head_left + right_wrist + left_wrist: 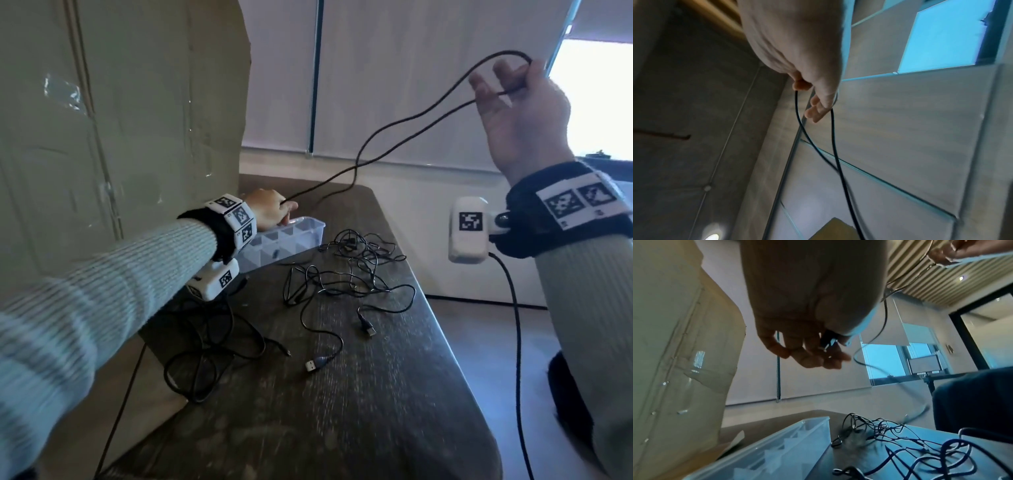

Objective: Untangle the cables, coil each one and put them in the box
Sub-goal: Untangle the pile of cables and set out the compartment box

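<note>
One long black cable (394, 126) stretches through the air between my hands. My left hand (287, 209) pinches its plug end just above the clear divided plastic box (308, 236); the left wrist view shows the plug between thumb and fingers of the left hand (824, 348). My right hand (503, 80) is raised high at the right, with a loop of the same cable (836, 154) hung over its fingers and pinched near the thumb of the right hand (807, 97). A tangle of thin black cables (352, 274) lies on the dark table beside the box.
A tall cardboard box (120, 120) stands at the left, close behind my left arm. Loose USB plugs (315, 365) lie on the dark wooden table (342, 428). More black cable loops (205, 342) lie under my left wrist. The table's right edge drops to the floor.
</note>
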The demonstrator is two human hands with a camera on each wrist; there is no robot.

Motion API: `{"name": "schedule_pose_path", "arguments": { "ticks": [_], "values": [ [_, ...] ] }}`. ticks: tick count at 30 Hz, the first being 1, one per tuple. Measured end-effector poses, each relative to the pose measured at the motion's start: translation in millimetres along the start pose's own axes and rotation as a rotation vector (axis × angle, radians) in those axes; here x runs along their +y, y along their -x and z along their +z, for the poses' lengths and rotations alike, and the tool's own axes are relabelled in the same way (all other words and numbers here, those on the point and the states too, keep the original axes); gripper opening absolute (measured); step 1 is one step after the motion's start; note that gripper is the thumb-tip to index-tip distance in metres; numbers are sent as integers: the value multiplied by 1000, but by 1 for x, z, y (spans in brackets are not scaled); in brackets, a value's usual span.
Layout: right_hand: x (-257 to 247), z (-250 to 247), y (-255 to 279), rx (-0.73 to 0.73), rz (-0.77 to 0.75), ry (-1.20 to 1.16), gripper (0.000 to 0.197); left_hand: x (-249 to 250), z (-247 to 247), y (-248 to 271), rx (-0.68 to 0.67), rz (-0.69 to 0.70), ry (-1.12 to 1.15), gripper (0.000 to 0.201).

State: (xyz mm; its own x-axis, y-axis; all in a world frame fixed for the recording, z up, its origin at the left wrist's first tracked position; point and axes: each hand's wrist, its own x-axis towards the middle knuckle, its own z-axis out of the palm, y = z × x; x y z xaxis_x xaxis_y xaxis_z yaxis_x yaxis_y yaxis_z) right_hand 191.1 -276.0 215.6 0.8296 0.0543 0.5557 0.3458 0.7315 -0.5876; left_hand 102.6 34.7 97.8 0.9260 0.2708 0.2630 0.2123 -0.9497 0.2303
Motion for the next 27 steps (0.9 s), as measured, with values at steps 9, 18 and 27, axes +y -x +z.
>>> {"name": "schedule_pose_path", "arguments": {
  "ticks": [9, 18, 27],
  "values": [
    [31, 15, 27, -243, 349, 302, 35, 41, -14, 0, -214, 81, 571, 22],
    [6, 72, 28, -492, 172, 254, 26, 88, 38, 22, -477, 260, -101, 42],
    [-36, 77, 16, -661, -142, 403, 22, 87, 77, 53, -920, 138, -609, 78]
  ]
}}
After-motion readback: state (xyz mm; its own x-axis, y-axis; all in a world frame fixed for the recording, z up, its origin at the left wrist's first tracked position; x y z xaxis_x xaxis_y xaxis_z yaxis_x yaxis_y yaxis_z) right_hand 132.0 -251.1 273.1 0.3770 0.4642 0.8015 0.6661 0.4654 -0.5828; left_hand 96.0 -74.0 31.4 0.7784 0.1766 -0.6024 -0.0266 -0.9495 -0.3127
